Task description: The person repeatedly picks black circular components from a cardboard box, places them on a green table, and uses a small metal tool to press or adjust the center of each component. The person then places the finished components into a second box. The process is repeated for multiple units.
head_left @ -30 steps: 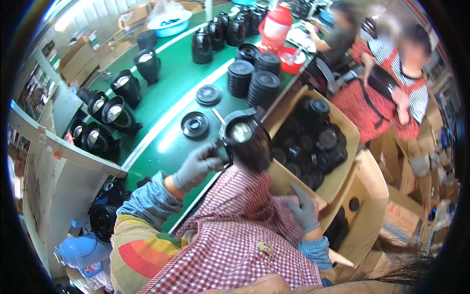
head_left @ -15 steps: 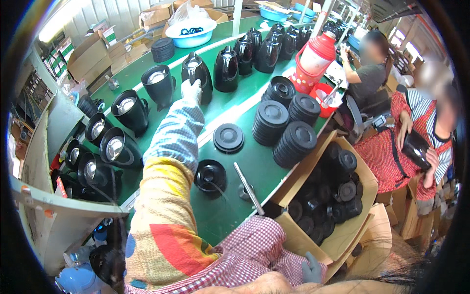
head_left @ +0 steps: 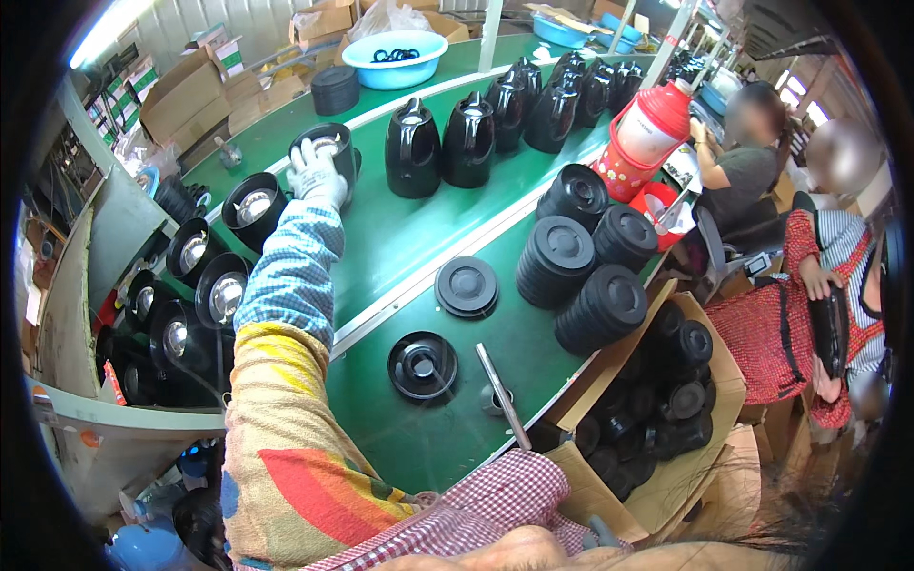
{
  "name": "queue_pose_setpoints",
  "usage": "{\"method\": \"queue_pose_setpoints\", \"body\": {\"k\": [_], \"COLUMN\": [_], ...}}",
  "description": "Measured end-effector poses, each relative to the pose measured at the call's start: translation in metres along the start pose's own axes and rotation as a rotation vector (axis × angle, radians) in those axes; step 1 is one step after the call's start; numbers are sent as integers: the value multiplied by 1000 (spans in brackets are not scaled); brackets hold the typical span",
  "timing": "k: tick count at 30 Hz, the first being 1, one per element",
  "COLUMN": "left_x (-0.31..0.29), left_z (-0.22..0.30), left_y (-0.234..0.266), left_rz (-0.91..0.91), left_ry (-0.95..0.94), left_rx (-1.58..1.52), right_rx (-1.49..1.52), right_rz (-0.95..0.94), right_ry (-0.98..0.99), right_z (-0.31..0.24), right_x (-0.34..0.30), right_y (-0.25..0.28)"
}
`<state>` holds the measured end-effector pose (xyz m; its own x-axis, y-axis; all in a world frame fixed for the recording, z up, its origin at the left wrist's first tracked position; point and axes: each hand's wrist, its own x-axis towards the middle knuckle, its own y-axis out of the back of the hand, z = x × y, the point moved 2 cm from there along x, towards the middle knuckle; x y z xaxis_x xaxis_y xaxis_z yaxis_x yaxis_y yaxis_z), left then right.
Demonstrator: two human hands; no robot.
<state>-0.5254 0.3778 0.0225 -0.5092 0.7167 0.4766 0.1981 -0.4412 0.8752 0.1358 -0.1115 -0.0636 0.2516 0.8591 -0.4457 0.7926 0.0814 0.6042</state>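
My left hand [head_left: 317, 177], in a white glove, reaches far across the green worktop. Its fingers lie over the rim of a black jug [head_left: 349, 164] whose silvery inside shows at the top. Two glossy black jugs, one nearer [head_left: 412, 152] and one beside it [head_left: 467, 143], stand upright just right of that hand. To its left is another black jug [head_left: 253, 206] with a wide opening and silvery inside. Of my right hand [head_left: 600, 535] only a bit of grey glove shows at the lower edge, beside the checked cloth; its fingers are mostly hidden.
Stacked black discs [head_left: 555, 257] stand at right, near an open carton [head_left: 719, 419] of black parts. A metal rod [head_left: 503, 395] leans by the front edge. Beyond lie a black dish-shaped part [head_left: 423, 367] and a blue basin [head_left: 395, 67]. Two people are at right.
My left hand has moved left, from a glossy jug to the wide-mouthed jug beside it. The view has shifted slightly. At right, a person's dark jug has turned; my right hand shows less.
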Motion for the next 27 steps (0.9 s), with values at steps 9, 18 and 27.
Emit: {"method": "queue_pose_setpoints", "body": {"k": [9,18,27], "left_x": [-28,-224,-456], "left_z": [-7,50,149], "left_y": [95,340,315], "left_rz": [80,-255,-1054], "left_ry": [-324,-1310,-1808], "left_rx": [-342,-1139,-1430], "right_rx": [-52,54,590], "right_rz": [88,215,-202], "right_ry": [218,514,841], "right_z": [14,-33,-60], "right_x": [-27,-66,-71], "right_y": [23,58,69]}}
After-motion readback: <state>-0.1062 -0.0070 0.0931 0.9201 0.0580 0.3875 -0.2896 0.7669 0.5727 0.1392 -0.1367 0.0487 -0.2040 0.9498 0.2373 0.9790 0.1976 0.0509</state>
